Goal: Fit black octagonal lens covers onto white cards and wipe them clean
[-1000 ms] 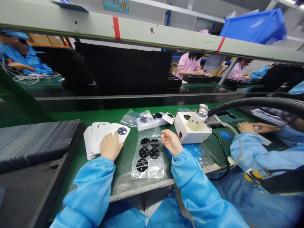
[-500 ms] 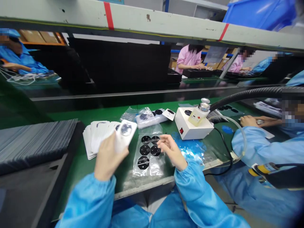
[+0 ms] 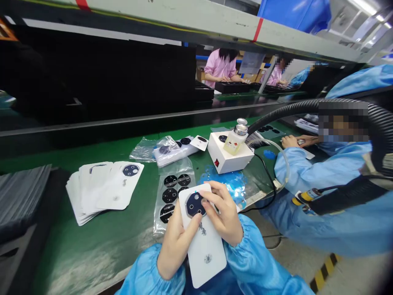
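My left hand (image 3: pixel 175 241) grips a white phone back cover (image 3: pixel 206 250) from its left side, holding it above the table's front edge. Near the cover's top sits a black octagonal camera piece (image 3: pixel 194 204). My right hand (image 3: pixel 223 213) is closed round the cover's right side, fingertips at the black piece. Just behind lies a clear plastic sheet (image 3: pixel 172 190) carrying several black octagonal pieces. A fanned stack of white back covers (image 3: pixel 101 189) lies on the green table (image 3: pixel 92 246) to the left.
A white box with a red switch (image 3: pixel 226 157) carries a small bottle (image 3: pixel 236 139). Clear bags with parts (image 3: pixel 168 148) lie behind the sheet. A co-worker in a blue coat (image 3: pixel 334 196) sits at my right under a black hose (image 3: pixel 307 107). Dark stacked sheets (image 3: pixel 21 196) are at left.
My left hand lifted one white cover off the stack and brought it toward me. My right hand left the sheet and joined it on the cover. My view swung right.
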Demonstrator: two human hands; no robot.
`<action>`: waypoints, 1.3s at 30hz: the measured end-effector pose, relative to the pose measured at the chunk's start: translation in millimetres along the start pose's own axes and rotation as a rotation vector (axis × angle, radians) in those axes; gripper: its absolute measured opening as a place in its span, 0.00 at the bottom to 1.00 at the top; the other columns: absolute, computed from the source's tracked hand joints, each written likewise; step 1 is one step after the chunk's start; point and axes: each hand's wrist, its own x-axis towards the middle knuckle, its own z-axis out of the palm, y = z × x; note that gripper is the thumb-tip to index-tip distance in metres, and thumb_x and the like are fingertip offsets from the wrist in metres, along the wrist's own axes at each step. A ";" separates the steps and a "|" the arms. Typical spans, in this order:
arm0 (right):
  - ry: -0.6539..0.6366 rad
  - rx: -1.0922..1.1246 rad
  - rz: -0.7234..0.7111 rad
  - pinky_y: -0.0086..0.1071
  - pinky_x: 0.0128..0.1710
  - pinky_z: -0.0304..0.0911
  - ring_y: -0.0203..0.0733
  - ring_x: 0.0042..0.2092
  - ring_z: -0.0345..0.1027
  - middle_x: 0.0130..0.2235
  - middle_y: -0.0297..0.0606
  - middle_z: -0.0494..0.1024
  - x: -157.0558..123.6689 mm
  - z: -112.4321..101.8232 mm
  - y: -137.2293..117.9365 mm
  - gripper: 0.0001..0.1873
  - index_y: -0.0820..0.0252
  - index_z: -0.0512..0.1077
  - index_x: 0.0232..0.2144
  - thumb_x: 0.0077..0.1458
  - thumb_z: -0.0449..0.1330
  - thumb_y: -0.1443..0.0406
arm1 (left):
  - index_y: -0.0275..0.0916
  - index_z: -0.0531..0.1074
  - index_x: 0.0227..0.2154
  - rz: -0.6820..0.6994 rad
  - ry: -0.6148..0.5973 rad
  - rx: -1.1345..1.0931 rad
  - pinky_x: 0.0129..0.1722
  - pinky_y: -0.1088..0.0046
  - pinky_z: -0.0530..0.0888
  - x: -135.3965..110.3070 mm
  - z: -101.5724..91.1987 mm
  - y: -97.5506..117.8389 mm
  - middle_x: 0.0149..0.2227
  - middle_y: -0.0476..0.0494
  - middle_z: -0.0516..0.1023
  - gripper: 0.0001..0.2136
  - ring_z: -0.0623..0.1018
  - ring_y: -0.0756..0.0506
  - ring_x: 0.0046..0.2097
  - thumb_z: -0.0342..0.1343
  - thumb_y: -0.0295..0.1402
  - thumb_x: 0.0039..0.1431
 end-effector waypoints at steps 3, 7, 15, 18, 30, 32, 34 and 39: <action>0.003 -0.249 -0.197 0.39 0.46 0.67 0.46 0.53 0.62 0.56 0.49 0.58 2.1 -8.2 -2.4 0.20 0.58 0.68 0.49 0.54 0.54 0.73 | 0.46 0.58 0.54 -0.011 -0.029 -0.105 0.52 0.68 0.70 -0.9 1.9 2.2 0.56 0.45 0.69 0.19 0.71 0.43 0.56 0.49 0.40 0.61; 0.025 -0.407 -0.353 0.45 0.47 0.66 0.52 0.55 0.60 0.55 0.51 0.60 6.6 -15.1 -4.7 0.18 0.61 0.70 0.47 0.53 0.54 0.72 | 0.45 0.60 0.53 -0.033 -0.044 -0.161 0.50 0.68 0.70 -0.6 1.8 2.4 0.53 0.45 0.72 0.18 0.73 0.43 0.52 0.50 0.39 0.61; 0.034 -0.470 -0.411 0.48 0.46 0.64 0.52 0.52 0.61 0.51 0.50 0.64 12.9 -19.1 -10.5 0.13 0.61 0.71 0.43 0.56 0.53 0.67 | 0.41 0.65 0.49 -0.003 -0.076 -0.047 0.48 0.67 0.70 1.6 0.3 3.0 0.47 0.43 0.76 0.16 0.76 0.43 0.46 0.51 0.38 0.60; -0.002 -0.435 -0.468 0.49 0.45 0.62 0.52 0.51 0.62 0.50 0.47 0.66 14.4 -18.7 -13.6 0.13 0.60 0.73 0.41 0.57 0.53 0.65 | 0.39 0.66 0.50 0.039 -0.078 0.020 0.44 0.68 0.72 4.4 -1.2 4.1 0.45 0.42 0.77 0.17 0.77 0.43 0.43 0.51 0.39 0.59; 0.044 -0.187 -0.153 0.33 0.32 0.61 0.36 0.33 0.62 0.31 0.36 0.68 25.1 -20.9 -17.5 0.02 0.59 0.68 0.30 0.54 0.57 0.70 | 0.40 0.69 0.45 0.239 -0.061 0.357 0.31 0.73 0.73 -3.0 -5.7 11.0 0.31 0.48 0.78 0.13 0.77 0.46 0.29 0.51 0.32 0.58; 0.025 -0.199 -0.165 0.33 0.32 0.60 0.36 0.33 0.62 0.30 0.36 0.68 25.7 -21.6 -18.8 0.03 0.60 0.68 0.29 0.54 0.57 0.71 | 0.40 0.69 0.45 0.269 -0.060 0.389 0.32 0.73 0.73 -3.3 -6.4 11.7 0.31 0.48 0.78 0.13 0.77 0.46 0.29 0.51 0.31 0.57; 0.005 -0.215 -0.187 0.34 0.32 0.58 0.36 0.33 0.62 0.30 0.35 0.68 26.0 -22.3 -19.6 0.03 0.60 0.67 0.30 0.54 0.56 0.71 | 0.40 0.69 0.45 0.293 -0.066 0.412 0.33 0.74 0.73 -2.8 -6.7 13.1 0.30 0.49 0.78 0.13 0.77 0.47 0.29 0.51 0.30 0.57; -0.010 -0.296 -0.268 0.33 0.31 0.55 0.37 0.32 0.61 0.30 0.35 0.67 27.9 -22.3 -21.0 0.04 0.60 0.64 0.29 0.53 0.55 0.72 | 0.42 0.68 0.43 0.319 -0.066 0.423 0.30 0.77 0.73 -1.4 -5.5 15.2 0.28 0.53 0.77 0.12 0.76 0.49 0.26 0.52 0.29 0.56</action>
